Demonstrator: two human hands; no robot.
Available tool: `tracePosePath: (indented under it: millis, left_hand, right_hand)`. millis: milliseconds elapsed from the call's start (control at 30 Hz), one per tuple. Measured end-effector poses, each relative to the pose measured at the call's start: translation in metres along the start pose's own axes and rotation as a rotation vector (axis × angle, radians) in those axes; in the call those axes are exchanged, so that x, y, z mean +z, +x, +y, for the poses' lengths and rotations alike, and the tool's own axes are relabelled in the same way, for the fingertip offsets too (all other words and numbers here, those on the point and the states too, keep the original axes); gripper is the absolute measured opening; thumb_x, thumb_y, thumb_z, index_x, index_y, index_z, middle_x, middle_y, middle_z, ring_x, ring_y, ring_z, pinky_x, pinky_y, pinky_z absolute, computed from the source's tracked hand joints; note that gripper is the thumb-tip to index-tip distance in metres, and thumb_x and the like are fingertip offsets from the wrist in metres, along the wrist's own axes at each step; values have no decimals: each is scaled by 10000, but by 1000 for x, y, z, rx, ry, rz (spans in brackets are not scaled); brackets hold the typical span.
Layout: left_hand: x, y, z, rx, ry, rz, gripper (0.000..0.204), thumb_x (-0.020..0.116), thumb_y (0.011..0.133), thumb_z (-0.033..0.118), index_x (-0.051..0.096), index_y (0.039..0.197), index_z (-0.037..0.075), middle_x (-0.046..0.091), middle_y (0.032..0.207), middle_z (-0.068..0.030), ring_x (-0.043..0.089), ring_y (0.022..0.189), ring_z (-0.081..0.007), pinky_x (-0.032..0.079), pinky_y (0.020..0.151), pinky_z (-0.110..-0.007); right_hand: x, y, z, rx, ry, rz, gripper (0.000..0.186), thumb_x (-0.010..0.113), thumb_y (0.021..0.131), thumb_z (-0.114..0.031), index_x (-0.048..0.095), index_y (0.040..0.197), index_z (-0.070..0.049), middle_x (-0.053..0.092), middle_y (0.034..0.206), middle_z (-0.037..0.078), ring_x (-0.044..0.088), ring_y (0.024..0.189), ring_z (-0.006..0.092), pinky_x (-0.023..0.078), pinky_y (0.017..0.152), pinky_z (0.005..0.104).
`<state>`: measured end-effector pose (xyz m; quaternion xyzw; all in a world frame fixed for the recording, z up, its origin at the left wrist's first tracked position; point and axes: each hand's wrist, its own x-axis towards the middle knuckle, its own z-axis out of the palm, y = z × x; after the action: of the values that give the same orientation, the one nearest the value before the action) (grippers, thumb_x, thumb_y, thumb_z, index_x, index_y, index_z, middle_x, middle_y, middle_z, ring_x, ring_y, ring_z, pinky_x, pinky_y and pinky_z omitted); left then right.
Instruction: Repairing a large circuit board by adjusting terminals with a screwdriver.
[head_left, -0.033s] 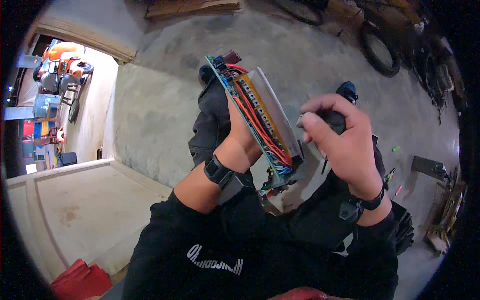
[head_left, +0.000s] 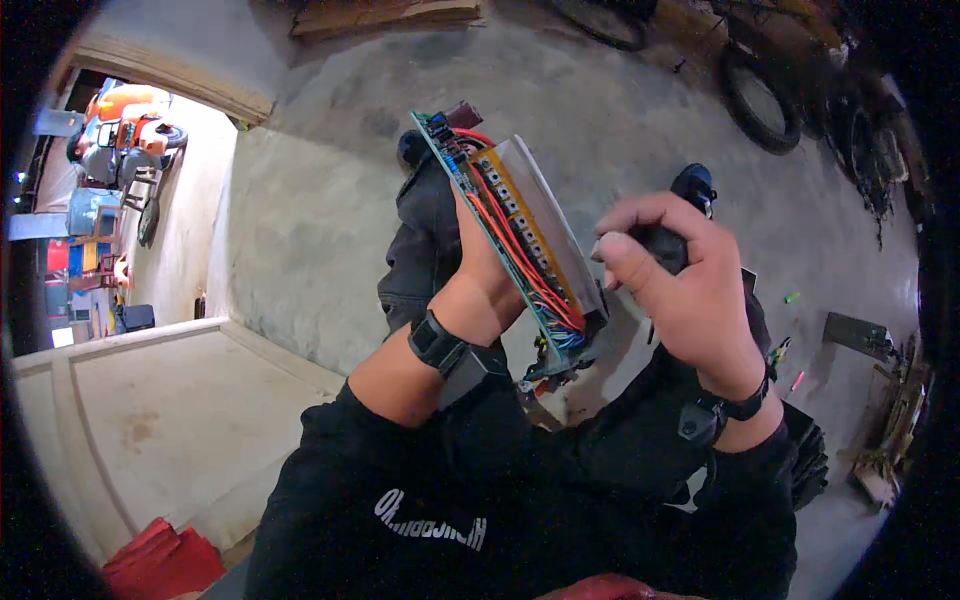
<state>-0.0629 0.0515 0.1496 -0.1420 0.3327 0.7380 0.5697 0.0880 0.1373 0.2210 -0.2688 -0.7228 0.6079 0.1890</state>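
My left hand is wrapped round the back of a circuit board assembly, holding it tilted above my lap. Its fingers are mostly hidden behind the board. Red and orange wires run along the green board beside a yellowish strip with a row of small fasteners, and a pale metal plate lies along the right side. Several coloured wires bunch at the lower end. To the right of the assembly, apart from it, my right hand is closed with thumb and fingertips together. What they pinch, if anything, is unclear.
Beneath me is a grey concrete floor. Tyres lie at the far right, near a dark flat box and small coloured pieces. A pale wooden panel stands at the left, with red cloth below. An orange vehicle shows through the doorway.
My right hand has shifted very slightly, its thumb and fingertips a little lower. The left hand and the circuit board assembly look unmoved.
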Motion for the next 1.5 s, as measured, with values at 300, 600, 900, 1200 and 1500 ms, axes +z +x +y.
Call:
tracePosePath:
  millis: [300, 600, 900, 1200, 1500]
  left_hand:
    - [9, 3, -1, 126, 22, 52, 524, 342, 895, 641, 575, 922, 172, 578, 849, -21, 567, 807, -197, 463, 711, -357]
    - [5, 5, -2, 203, 77, 44, 565, 348, 863, 680, 570, 933, 165, 575, 856, -37, 566, 809, -218, 459, 721, -392]
    - [7, -1, -4, 182, 99, 71, 685, 316, 856, 736, 596, 1026, 135, 615, 945, -70, 585, 853, -251, 478, 759, -408]
    - [8, -4, -2, 203, 124, 48, 699, 308, 860, 736, 602, 1025, 123, 624, 916, -77, 597, 826, -253, 493, 740, -420]
    - [-4, 8, -4, 237, 61, -55, 680, 310, 886, 715, 602, 1033, 119, 647, 902, -83, 631, 794, -248, 522, 713, -385]
  right_hand:
    - [7, 2, 12, -351, -239, -95, 141, 698, 796, -67, 651, 925, -31, 659, 900, 127, 648, 841, 296, 507, 769, 347]
    - [18, -4, 19, -451, -498, 0, 208, 698, 745, -29, 608, 928, -67, 631, 851, 130, 633, 810, 330, 514, 673, 382]
    - [21, -3, 21, -586, -558, -85, 221, 663, 698, 8, 553, 875, -65, 561, 779, 122, 593, 725, 336, 477, 609, 412]
    - [24, -4, 22, -540, -573, -72, 204, 652, 709, 9, 544, 866, -63, 562, 785, 134, 590, 745, 348, 474, 629, 422]
    - [23, -5, 17, -450, -590, -107, 209, 630, 717, 13, 511, 871, -65, 550, 773, 141, 577, 746, 371, 463, 634, 445]
